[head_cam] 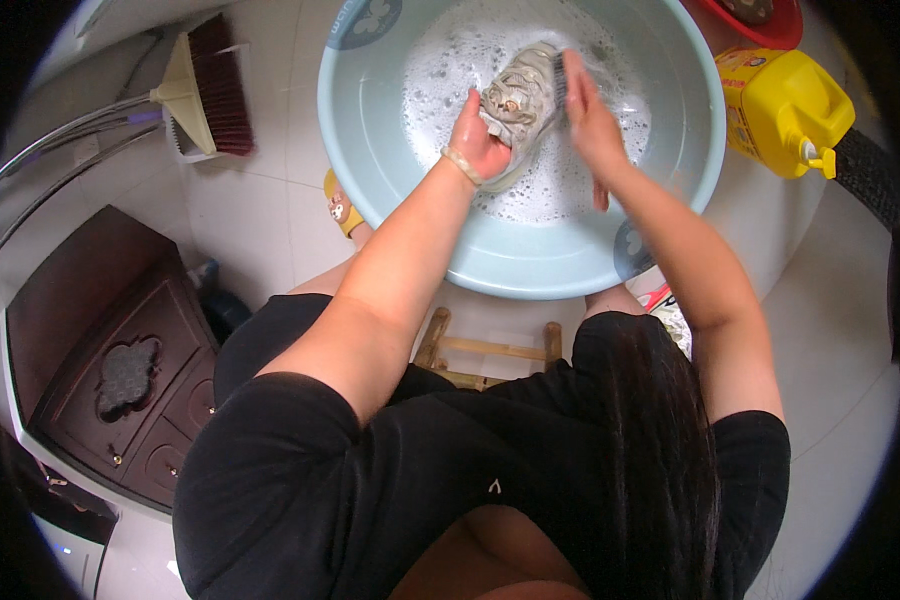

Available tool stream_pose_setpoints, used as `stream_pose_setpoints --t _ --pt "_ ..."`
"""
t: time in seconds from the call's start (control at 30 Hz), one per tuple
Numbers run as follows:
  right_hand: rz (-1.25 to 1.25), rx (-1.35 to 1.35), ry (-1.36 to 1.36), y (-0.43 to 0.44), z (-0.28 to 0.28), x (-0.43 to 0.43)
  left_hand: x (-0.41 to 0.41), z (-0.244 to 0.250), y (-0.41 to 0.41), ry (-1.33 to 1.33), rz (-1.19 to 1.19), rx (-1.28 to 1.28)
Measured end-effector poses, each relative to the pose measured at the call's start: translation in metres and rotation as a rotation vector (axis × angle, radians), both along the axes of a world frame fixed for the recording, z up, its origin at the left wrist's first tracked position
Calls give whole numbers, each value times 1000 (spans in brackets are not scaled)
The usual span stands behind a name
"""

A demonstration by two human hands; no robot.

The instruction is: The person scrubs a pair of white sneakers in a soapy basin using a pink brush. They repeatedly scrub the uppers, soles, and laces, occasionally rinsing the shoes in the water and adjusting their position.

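Note:
A wet, pale shoe [521, 97] is tilted over the soapy water [435, 82] in a light blue plastic basin [510, 270]. My left hand [481, 142], with a pale bangle at its wrist, grips the shoe near its opening; the fingers beneath are hidden. On the shoe's right side, my right hand [592, 120] holds a scrubbing brush [560, 79] with dark bristles against the sole edge. That hand is blurred, and its palm covers most of the brush. White suds surround the shoe.
Right of the basin lies a yellow detergent jug [787, 112] with a pump or tap, near a red container [780, 22]. A broom [221, 90] and dustpan stand left. A dark wooden cabinet [112, 352] is at lower left, and a bamboo stool [487, 349] shows between my legs.

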State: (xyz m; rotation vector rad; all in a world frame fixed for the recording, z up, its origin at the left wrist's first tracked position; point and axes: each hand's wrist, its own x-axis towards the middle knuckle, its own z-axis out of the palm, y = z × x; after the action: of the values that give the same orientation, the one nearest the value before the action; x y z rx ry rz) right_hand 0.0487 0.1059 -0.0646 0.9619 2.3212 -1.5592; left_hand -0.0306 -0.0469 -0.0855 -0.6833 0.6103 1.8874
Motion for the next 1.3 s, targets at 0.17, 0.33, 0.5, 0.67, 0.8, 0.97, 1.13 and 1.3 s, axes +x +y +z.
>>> stream_pose_setpoints --t 0.17,0.33,0.5,0.67,0.8,0.97,1.13,1.3 --pt "376 144 12 -45 23 28 0 19 20 -56 5 -200" --pt "111 196 -79 38 -38 -17 16 -5 24 86 28 -53" --pt "-190 -134 -45 55 -40 -14 10 8 16 -74 58 -167" --pt "-163 -373 -209 43 -36 2 0 -10 2 -217 4 -84" --pt "-160 -677 -226 28 -32 4 -2 -8 5 -280 13 -103" --pt "70 -837 -166 27 -26 4 -3 -2 10 -109 133 -52" --pt "156 -764 -32 44 -32 -16 17 9 17 169 -46 -33" --pt "152 -545 -200 45 -8 -32 28 -5 14 76 16 -107"
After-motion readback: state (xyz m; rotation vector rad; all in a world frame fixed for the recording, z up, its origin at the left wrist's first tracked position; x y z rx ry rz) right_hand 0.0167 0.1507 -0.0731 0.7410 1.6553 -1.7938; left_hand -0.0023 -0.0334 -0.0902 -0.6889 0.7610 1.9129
